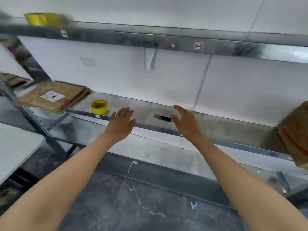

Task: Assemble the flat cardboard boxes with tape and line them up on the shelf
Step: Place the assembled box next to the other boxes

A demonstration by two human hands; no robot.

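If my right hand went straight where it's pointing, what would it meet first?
Probably the white back wall; the right hand points over the shelf, and the black cutter lies left of its thumb.

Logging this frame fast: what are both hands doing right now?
Left hand: open, fingers straight, holding nothing, over the shelf edge.
Right hand: open, holding nothing, near the knife.

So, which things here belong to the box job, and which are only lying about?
For the job: flat cardboard boxes, yellow tape roll, black cutter (probably), middle shelf, brown box at the right edge.
Lying about: yellow roll on the top shelf, white table, blue scrap on the floor.
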